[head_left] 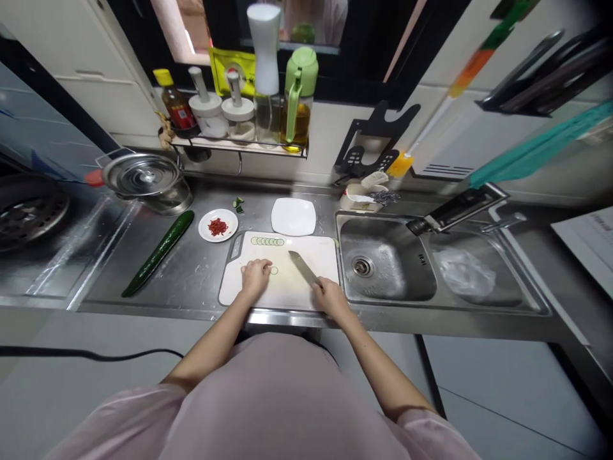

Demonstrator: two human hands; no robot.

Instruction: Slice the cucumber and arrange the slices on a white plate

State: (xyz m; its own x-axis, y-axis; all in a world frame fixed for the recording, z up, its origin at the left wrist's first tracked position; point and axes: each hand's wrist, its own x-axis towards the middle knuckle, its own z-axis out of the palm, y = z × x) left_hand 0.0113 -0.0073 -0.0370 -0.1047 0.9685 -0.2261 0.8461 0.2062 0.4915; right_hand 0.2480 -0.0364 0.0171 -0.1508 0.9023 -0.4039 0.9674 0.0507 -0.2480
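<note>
My right hand (330, 297) grips the handle of a kitchen knife (302, 266), its blade angled up and left over the white cutting board (313, 248). Over the board's left half is my left hand (256, 278), fingers curled together; whatever they may hold is hidden. Right beside its fingertips lies a thin round cucumber slice (274, 271). Several overlapping cucumber slices (267, 241) form a row along the board's far edge. Behind the board sits a white square plate (294, 217). A small round plate (204, 231) with chopped red pieces (218, 227) stands to the left.
A whole cucumber (158, 254) lies on the steel counter at left, near a lidded metal pot (167, 198). Green scraps (238, 205) rest behind the plates. The sink (387, 255) adjoins the board's right side. Bottles and jars fill a wall rack (239, 147).
</note>
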